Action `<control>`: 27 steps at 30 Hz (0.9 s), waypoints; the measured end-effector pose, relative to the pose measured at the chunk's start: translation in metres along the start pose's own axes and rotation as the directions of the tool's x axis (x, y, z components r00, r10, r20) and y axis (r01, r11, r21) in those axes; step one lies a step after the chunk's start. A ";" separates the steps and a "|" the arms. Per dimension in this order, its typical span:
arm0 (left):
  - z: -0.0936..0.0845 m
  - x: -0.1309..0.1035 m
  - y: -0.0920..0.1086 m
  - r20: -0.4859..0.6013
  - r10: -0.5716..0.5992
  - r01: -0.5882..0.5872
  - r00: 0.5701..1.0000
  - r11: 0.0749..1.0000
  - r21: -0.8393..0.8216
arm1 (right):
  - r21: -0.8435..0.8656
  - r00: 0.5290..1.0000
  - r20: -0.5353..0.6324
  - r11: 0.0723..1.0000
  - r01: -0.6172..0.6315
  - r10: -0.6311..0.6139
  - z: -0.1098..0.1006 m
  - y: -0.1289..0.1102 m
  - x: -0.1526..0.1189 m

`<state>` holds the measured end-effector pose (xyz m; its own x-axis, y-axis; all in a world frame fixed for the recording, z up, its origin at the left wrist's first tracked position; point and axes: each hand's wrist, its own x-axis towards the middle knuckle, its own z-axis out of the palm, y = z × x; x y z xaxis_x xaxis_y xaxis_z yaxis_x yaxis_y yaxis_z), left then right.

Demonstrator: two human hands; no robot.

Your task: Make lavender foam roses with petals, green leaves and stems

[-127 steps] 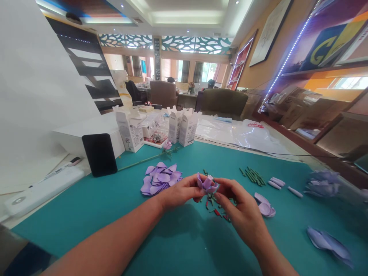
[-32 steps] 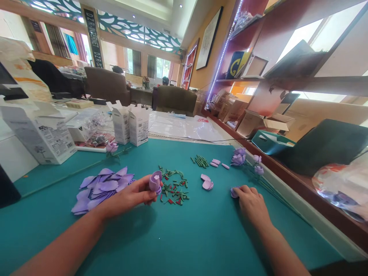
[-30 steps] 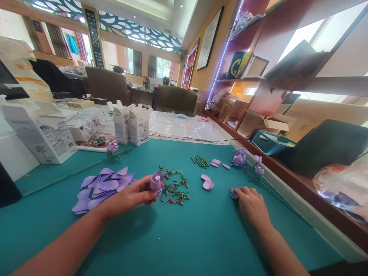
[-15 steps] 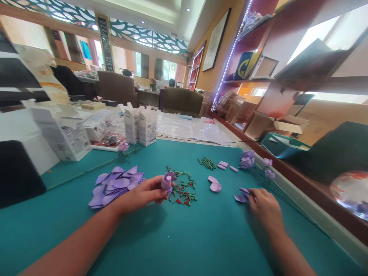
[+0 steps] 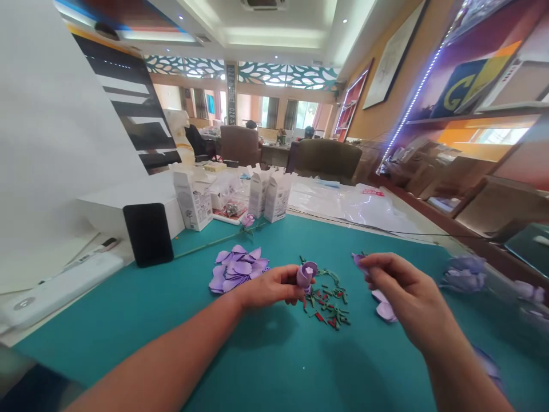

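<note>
My left hand (image 5: 272, 288) is closed around a small purple artificial flower (image 5: 306, 277), its petals curled round a pale centre. Between the thumb and fingers of my right hand (image 5: 409, 294) is a purple petal (image 5: 358, 260), held to the right of the flower and apart from it. Behind my left wrist lies a heap of purple petals (image 5: 239, 266). Small green and red pieces (image 5: 330, 309) are scattered beneath and beside the flower. Two paler petals (image 5: 386, 312) lie partly hidden by my right hand. Another purple petal (image 5: 488, 364) shows past my right forearm.
A pink rose on a long green stem (image 5: 247, 220) lies across the teal mat (image 5: 141, 326). White boxes (image 5: 278, 197) and a black tablet-like object (image 5: 148, 234) stand behind. Larger purple blooms (image 5: 465, 274) lie at the right. Empty chairs (image 5: 328, 160) are beyond the table.
My right hand has lifted the petal off the mat and brought it leftward toward the flower. My left hand still holds the flower. The view has turned to the left.
</note>
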<state>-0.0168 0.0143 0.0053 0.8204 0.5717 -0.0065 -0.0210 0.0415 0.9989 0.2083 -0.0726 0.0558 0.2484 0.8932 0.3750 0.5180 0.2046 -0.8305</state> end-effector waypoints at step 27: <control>-0.005 0.003 -0.003 -0.046 0.004 -0.002 0.999 0.999 0.045 | -0.251 0.873 0.218 0.840 0.481 -0.435 0.050 0.019 -0.020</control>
<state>-0.0170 0.0200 0.0023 0.7935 0.6086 -0.0047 0.0030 0.0038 1.0000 0.1726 -0.0660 0.0116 -0.1870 0.7783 0.5994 0.7603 0.5010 -0.4134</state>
